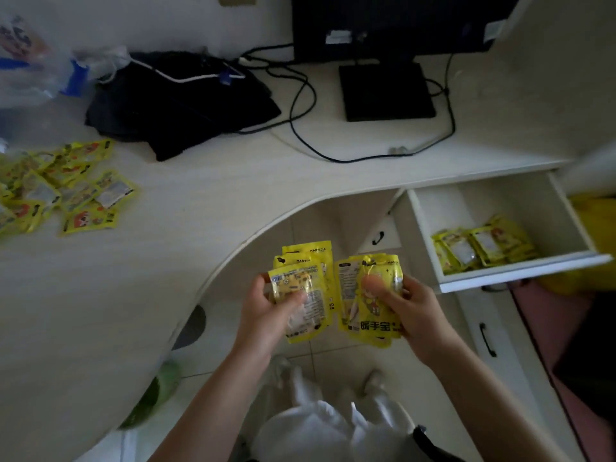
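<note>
Your left hand (266, 308) grips a fanned stack of yellow packets (300, 278), thumb curled over the front one and fingers behind; at least three show, overlapping. Your right hand (416, 315) pinches a second bunch of packets (350, 295) the same way, thumb pressed on the printed front (the count there is hard to tell). The two bunches sit just beside each other, held in the air over the tiled floor (333, 355), near you, inside the curved cut-out of the desk (200, 195). To the right, a drawer (520, 271) stands pulled open, and more yellow packets (483, 248) lie in a loose heap toward its near end. On the desk's left a scattered pile of packets (60, 188) lies flat. Farther back, a black cloth (180, 101) is bundled with a white cord (186, 78) across it, a clear plastic bag (26, 58) to its left. A monitor (393, 25) stands at the far right on a black base (386, 91), with dark cables (300, 105) looping over the desktop between it and the cloth
</note>
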A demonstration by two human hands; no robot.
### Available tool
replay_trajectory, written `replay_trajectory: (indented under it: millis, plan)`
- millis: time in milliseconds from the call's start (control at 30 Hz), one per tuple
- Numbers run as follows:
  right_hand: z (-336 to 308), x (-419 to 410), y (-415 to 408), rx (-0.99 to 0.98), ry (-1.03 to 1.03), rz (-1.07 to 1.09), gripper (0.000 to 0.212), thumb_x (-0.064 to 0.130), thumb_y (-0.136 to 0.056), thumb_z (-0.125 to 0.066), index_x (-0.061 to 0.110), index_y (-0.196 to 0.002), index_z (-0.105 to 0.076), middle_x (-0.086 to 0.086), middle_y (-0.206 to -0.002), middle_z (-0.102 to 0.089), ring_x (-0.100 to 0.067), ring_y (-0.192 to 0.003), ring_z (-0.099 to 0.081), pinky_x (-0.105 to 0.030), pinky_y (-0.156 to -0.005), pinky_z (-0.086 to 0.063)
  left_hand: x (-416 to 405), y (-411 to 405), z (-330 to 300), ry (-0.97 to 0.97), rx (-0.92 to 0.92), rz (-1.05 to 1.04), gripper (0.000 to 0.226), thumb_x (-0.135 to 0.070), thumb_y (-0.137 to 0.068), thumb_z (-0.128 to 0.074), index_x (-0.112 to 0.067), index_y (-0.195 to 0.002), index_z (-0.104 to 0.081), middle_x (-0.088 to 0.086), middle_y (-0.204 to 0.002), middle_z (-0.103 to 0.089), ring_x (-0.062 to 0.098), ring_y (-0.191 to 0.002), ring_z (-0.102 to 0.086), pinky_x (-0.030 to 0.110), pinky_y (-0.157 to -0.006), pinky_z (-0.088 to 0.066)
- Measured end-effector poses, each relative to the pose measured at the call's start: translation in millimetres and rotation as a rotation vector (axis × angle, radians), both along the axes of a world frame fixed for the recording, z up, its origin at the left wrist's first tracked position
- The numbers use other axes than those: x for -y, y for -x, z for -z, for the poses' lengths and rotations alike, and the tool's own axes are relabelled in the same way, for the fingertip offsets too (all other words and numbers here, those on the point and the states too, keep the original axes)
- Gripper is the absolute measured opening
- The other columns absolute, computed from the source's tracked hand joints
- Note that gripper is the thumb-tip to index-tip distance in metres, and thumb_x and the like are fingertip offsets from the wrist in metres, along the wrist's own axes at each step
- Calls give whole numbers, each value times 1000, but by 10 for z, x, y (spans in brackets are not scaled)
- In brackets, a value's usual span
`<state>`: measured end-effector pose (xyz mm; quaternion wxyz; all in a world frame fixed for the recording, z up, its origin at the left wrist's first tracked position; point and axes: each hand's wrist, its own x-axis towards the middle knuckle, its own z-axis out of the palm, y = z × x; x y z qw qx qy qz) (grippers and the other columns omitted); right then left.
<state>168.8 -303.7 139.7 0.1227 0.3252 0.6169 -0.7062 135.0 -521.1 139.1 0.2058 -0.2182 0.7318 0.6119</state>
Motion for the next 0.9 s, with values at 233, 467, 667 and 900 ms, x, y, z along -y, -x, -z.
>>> replay_trajectory:
  millis: [233,467,667,900]
  plan:
    - [0,-1130,-556,-34,3,97,25,17,-81,-72,4,-102,-67,-19,-91,-74,-36,-83,-72,-54,-76,-58,-1184,-361,-30,0,-1,90,52,-13,-71,-84,-26,-109,-50,-10,-96,-67,0,-77,-65,14,-58,-48]
    - [72,-2112,-1000,-35,30,194,25,16,-81,-72,3,-102,-67,-22,-93,-73,-39,-84,-71,-55,-75,-58,-2223,-622,141,-31,31,135,42,-4,-70,-82,-11,-107,-63,5,-95,-75,9,-75,-72,14,-58,-52]
    - [113,-2733,-1060,-36,32,237,33,23,-74,-76,5,-101,-68,-21,-93,-74,-40,-85,-71,-61,-78,-55,-2806,-606,196,-88,63,140,40,-3,-71,-81,-12,-106,-63,4,-96,-75,14,-80,-73,20,-62,-54]
    - [240,-3230,-640,-5,-23,260,21,17,-83,-72,7,-101,-69,-17,-91,-75,-36,-83,-72,-57,-78,-57,-3290,-117,382,-92,82,134,40,-5,-72,-81,-14,-107,-62,3,-97,-75,15,-84,-73,25,-70,-53]
